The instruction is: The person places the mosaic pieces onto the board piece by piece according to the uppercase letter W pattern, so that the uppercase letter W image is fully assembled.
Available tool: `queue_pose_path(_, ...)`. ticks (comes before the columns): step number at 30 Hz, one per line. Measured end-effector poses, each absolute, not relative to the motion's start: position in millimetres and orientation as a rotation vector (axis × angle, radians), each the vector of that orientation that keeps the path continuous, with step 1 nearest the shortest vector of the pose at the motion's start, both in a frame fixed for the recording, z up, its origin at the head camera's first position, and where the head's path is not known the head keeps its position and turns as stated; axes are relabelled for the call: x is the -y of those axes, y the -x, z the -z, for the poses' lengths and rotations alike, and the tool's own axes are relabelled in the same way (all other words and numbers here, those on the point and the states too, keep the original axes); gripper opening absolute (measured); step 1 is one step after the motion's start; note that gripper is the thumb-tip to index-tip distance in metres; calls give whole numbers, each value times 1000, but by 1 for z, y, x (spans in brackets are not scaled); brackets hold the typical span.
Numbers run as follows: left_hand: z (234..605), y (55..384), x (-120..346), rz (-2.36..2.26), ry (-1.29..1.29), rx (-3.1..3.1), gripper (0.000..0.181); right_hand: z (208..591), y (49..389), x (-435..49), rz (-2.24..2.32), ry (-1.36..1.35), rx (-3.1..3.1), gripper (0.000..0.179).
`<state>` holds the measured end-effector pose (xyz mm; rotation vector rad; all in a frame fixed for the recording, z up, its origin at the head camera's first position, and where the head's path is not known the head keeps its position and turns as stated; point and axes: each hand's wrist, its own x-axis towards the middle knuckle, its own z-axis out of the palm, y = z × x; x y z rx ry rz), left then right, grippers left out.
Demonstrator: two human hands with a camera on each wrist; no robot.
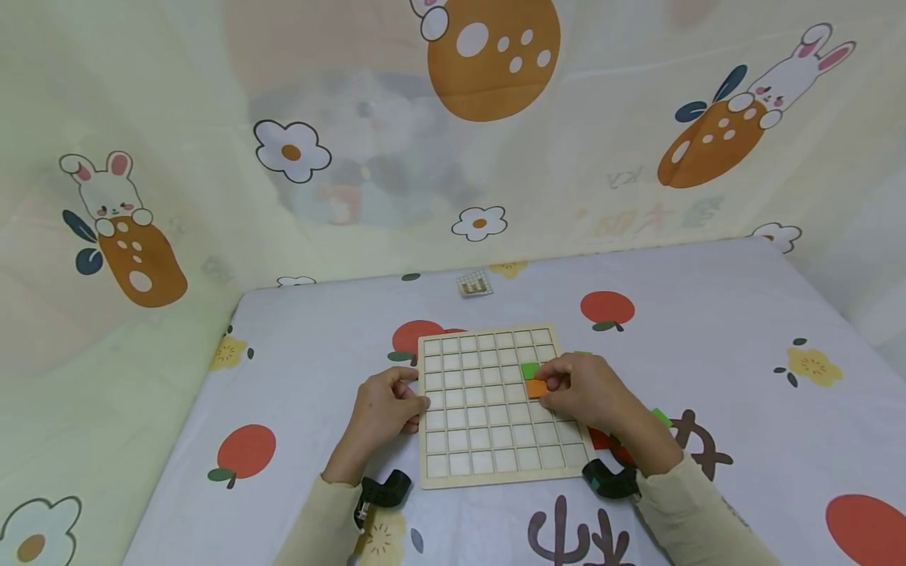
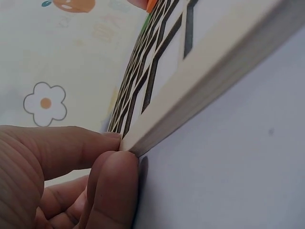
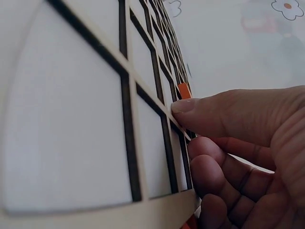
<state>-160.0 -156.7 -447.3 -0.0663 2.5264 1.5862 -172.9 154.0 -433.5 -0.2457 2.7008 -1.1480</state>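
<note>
A square wooden grid board (image 1: 506,407) with pale frame and many cells lies on the table. My left hand (image 1: 388,402) holds its left edge, and in the left wrist view the thumb (image 2: 114,186) and a finger meet at the frame's rim (image 2: 190,105). At the board's right side, my right hand (image 1: 591,393) pinches an orange square tile (image 1: 536,389) over a cell. That orange tile (image 3: 184,90) shows just past the thumb (image 3: 209,112) in the right wrist view. Directly behind it, a green tile (image 1: 530,370) sits in a cell.
More tiles lie right of the board, partly hidden by my right hand and forearm: a red piece (image 1: 599,439) and a green piece (image 1: 661,417). A small card with a grid pattern (image 1: 474,284) lies behind the board. A printed cloth (image 1: 340,189) hangs behind the table.
</note>
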Motion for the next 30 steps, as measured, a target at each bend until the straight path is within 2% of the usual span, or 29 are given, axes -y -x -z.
queue_pose_path(30, 453, 161, 155, -1603, 120, -2536, 44, 434, 171, -156, 1192, 303, -2702, 23)
